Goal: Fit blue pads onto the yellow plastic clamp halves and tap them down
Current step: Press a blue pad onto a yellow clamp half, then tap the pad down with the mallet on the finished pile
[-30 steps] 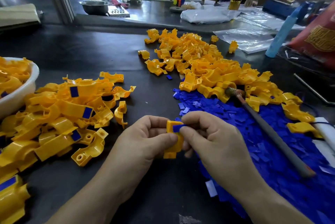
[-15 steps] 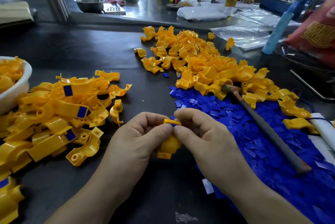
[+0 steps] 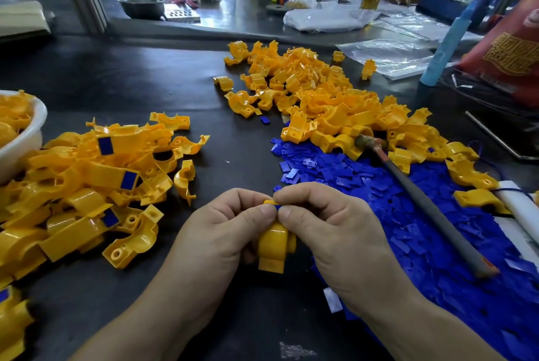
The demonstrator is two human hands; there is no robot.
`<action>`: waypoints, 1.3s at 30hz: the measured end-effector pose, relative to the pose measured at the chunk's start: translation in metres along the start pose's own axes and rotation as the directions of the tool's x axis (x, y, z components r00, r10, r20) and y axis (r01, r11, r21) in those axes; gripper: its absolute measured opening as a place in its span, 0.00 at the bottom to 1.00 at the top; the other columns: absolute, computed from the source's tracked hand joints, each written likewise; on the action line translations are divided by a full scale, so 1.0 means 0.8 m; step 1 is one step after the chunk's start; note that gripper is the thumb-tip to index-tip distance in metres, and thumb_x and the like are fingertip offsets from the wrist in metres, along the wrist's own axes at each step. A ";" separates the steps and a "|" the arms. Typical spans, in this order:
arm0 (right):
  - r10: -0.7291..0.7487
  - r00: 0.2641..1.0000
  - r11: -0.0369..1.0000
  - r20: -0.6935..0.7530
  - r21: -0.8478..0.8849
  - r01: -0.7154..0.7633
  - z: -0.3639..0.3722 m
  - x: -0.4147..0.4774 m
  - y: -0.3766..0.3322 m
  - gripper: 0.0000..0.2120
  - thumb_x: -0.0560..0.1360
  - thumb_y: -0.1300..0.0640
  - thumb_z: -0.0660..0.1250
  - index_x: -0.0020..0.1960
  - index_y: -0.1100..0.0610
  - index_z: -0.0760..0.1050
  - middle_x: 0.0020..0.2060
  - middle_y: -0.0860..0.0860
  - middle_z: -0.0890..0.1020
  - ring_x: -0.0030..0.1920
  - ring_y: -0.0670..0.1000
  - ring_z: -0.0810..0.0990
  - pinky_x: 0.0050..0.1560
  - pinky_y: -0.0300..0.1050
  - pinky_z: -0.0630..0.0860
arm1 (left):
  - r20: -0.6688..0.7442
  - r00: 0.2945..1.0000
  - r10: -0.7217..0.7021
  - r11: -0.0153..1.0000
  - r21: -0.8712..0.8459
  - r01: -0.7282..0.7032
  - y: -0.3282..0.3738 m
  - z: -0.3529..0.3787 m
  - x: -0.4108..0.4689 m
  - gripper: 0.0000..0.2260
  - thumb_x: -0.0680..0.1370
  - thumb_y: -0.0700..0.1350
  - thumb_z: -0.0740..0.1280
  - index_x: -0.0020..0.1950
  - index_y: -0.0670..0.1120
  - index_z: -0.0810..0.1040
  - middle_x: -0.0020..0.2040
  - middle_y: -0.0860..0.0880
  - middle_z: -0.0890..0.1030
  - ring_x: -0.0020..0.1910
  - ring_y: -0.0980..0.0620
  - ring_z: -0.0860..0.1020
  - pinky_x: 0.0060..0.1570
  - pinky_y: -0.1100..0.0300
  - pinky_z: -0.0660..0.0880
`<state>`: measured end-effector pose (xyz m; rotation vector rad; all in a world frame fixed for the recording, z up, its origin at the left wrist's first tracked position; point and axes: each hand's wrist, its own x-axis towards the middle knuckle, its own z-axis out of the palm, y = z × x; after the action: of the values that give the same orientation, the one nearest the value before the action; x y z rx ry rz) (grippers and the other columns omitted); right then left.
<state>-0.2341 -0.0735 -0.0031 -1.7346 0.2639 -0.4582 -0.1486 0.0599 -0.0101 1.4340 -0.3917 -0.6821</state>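
while left hand (image 3: 221,239) and right hand (image 3: 335,239) pinch the clamp (image 3: 275,245), pad (image 3: 277,206) barely shows.

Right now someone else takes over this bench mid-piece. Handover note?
Left hand: grips a yellow clamp half.
Right hand: pinches a blue pad onto the half's top end; not tapped down yet.
Hammer: lies across the loose blue pads on the right.
Done: padded halves piled on the left.
Left: bare halves heaped behind the pads.
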 end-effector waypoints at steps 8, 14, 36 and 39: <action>-0.048 0.999 0.991 -0.004 -0.126 0.047 0.000 -0.001 0.000 0.10 0.75 0.57 0.68 0.51 0.41 0.79 0.44 0.42 0.83 0.46 0.43 0.81 0.44 0.38 0.80 | -0.003 1.000 -0.023 0.997 0.069 0.023 0.001 -0.005 0.003 0.15 0.62 0.59 0.72 0.46 0.55 0.84 0.45 0.45 0.86 0.45 0.44 0.84 0.43 0.43 0.83; -0.100 0.994 0.691 -0.044 -0.722 0.038 -0.050 0.005 -0.013 0.21 0.72 0.41 0.59 0.65 0.41 0.69 0.51 0.34 0.71 0.49 0.36 0.73 0.46 0.34 0.73 | -0.217 0.971 0.098 0.875 0.483 0.019 -0.008 -0.025 0.022 0.02 0.77 0.53 0.69 0.45 0.59 0.80 0.40 0.60 0.83 0.39 0.59 0.81 0.32 0.63 0.78; 0.189 0.911 0.047 -0.368 -0.923 -0.382 -0.170 -0.004 0.002 0.11 0.78 0.51 0.59 0.59 0.51 0.72 0.44 0.50 0.76 0.41 0.51 0.76 0.39 0.47 0.76 | -0.130 0.940 0.315 0.218 0.974 0.061 -0.019 -0.025 0.025 0.22 0.73 0.67 0.64 0.63 0.58 0.72 0.55 0.58 0.74 0.56 0.57 0.71 0.52 0.60 0.72; 0.186 0.898 0.190 -0.398 -0.882 -0.431 -0.173 -0.004 -0.002 0.11 0.77 0.53 0.61 0.59 0.52 0.73 0.40 0.48 0.75 0.37 0.50 0.76 0.35 0.48 0.73 | -0.126 0.937 0.325 0.231 0.972 0.051 -0.021 -0.026 0.027 0.22 0.74 0.67 0.64 0.63 0.57 0.72 0.55 0.58 0.75 0.56 0.56 0.71 0.53 0.60 0.73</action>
<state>-0.2982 -0.1943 0.0203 -2.7640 1.2892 -0.1072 -0.1226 0.0624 -0.0323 2.6534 -0.7693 0.0896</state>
